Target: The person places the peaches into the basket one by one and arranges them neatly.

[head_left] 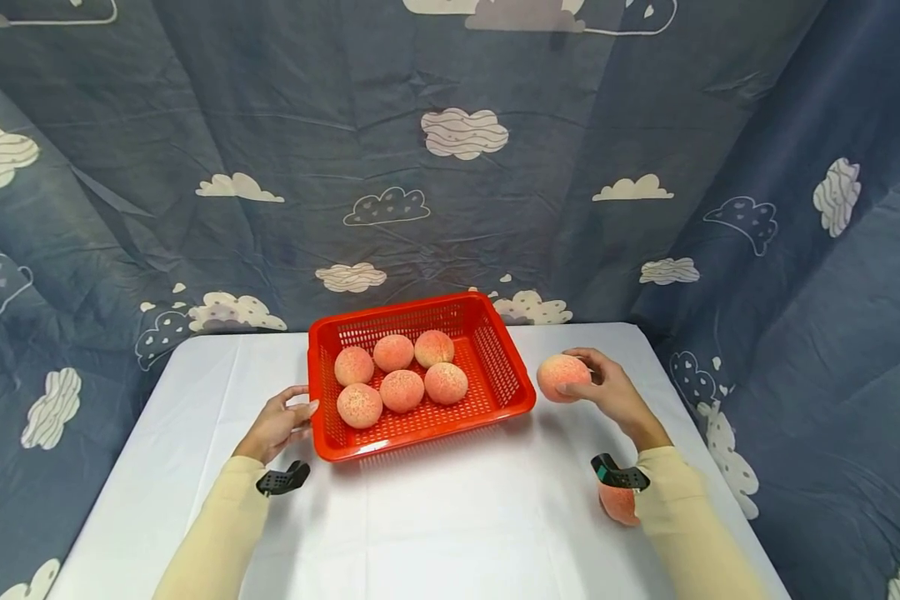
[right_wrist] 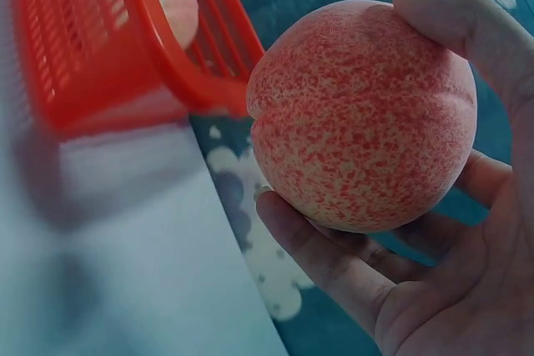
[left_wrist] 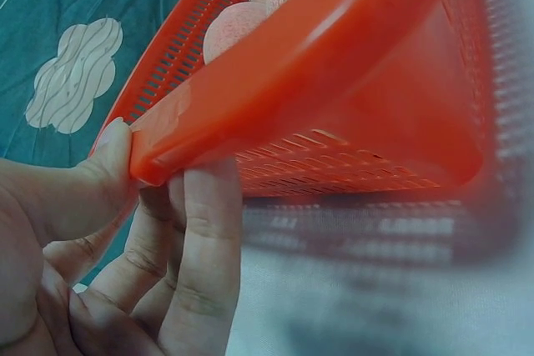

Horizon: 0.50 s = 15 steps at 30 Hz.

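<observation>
A red plastic basket (head_left: pixel 429 437) with perforated walls stands on the table, several pink peaches (head_left: pixel 402 391) grouped toward its left side. At its left end my left hand (head_left: pixel 276 423) pinches the rim; in the left wrist view the thumb lies on the rim (left_wrist: pixel 275 81) and fingers are under it. My right hand (head_left: pixel 617 396) grips a speckled peach (right_wrist: pixel 363 114) between thumb and fingers, just off the basket's right end. Another peach (head_left: pixel 618 505) lies on the table, partly hidden by my right wrist and sleeve.
A white cloth (head_left: pixel 450 533) covers the table. Behind it and along both sides hangs a dark blue curtain (head_left: pixel 390 92) with cloud prints. Black bands (head_left: pixel 285 478) are on both wrists.
</observation>
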{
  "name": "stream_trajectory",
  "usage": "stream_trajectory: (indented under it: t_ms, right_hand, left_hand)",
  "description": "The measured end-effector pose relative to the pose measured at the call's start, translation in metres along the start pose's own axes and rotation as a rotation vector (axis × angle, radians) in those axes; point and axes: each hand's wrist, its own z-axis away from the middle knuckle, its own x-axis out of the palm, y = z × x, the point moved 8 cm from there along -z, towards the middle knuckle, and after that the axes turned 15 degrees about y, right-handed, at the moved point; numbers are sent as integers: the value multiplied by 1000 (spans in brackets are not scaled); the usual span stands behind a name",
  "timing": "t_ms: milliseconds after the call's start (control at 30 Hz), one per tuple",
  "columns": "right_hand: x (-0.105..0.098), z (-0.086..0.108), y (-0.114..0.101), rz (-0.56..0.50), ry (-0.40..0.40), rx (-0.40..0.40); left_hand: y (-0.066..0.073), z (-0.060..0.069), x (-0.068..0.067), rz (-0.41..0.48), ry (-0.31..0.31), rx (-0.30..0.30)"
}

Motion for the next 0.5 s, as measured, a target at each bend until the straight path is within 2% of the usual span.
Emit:
stream_trajectory:
  t_ms: [233, 500]
  right_hand:
    - [32, -5, -19, -69, -80, -61]
    - [69, -8, -36, -67, -172, -64]
  left_hand:
    - [0, 0, 1, 21, -29, 15]
    - [2, 1, 1, 22, -26, 18]
